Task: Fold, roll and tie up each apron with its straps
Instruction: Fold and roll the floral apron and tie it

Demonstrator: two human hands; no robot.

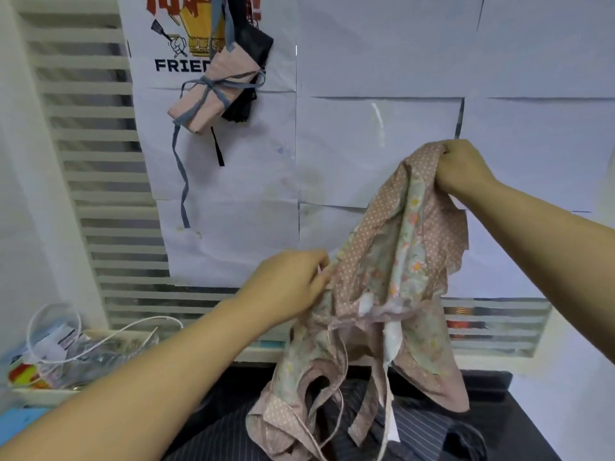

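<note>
Head view:
- Right hand (461, 168) gripping top edge of dotted pink floral apron (392, 267), fingers curled tight round bunched cloth, raised in front of paper-covered wall (382, 144).
- Left hand (289, 284) pinching apron's left edge lower down, fingers closing on fabric.
- Apron hanging crumpled between hands, straps (336, 414) and lower hem trailing onto dark striped cloth (416, 430) lying on black surface (492, 394).
- Rolled pink apron (213, 91), tied with grey strap, hanging upper left, well apart from hands.
- Bare wall showing between bundle and right hand.
- Cluttered tray (66, 354) sitting near left forearm.
</note>
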